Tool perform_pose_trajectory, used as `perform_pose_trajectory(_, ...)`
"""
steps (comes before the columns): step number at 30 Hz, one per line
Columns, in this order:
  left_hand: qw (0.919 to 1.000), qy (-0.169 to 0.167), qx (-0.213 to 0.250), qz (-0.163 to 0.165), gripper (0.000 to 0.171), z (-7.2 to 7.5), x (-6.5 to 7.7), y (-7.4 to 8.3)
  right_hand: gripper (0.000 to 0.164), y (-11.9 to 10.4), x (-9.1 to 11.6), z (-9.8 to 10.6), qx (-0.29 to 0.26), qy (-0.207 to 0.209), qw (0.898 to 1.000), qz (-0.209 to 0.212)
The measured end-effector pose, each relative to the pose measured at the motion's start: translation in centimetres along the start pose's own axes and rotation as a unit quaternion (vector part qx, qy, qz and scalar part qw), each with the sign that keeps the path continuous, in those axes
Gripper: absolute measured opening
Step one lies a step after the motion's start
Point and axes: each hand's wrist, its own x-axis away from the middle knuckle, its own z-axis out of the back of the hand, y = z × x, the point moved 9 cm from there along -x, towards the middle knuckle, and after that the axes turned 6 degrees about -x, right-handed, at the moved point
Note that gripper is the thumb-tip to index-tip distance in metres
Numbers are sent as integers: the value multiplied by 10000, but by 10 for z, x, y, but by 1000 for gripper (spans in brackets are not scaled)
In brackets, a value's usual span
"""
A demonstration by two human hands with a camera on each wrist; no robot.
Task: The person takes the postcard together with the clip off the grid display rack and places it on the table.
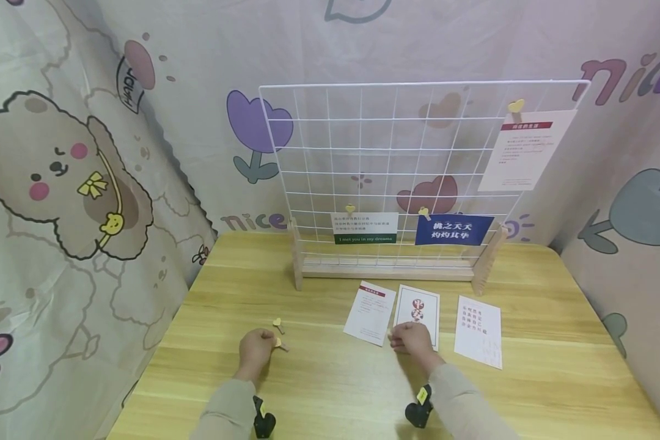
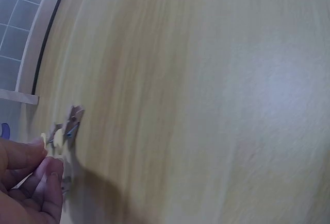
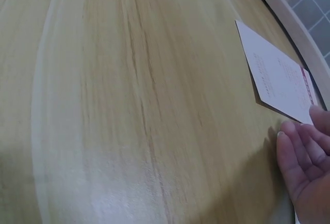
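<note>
Pinching heart clip (image 1: 278, 343), left fingers (image 2: 53, 185), right fingers (image 3: 292, 158), hold unclear, over middle card (image 1: 420, 299), wire grid (image 1: 392, 149) behind

Free passage across tabletop (image 1: 321, 370) between clips (image 1: 277, 324) and cards (image 1: 370, 315); wire grid (image 1: 385, 148) blocks back.

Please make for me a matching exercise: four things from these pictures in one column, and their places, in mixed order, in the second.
1. Blue card
2. Green-and-white card
3. Left hand
4. Right hand

A. By heart-topped clips on the table
B. Clipped low on the rack, towards its right end
C. Partly covering a card with large red characters, head view
D. Clipped low, left of the blue card

Pairs: 1-B, 2-D, 3-A, 4-C
</note>
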Motion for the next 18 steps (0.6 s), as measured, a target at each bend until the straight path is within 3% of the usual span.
perform_pose_trajectory(10,9996,41,-81,-278,17,9,-4,16,21,-14,2,5,-99,-135,9996,244)
perform_pose_trajectory(18,9991,-121,298,-287,23,10,-3,30,21,-21,-2,19,164,1,9991,380)
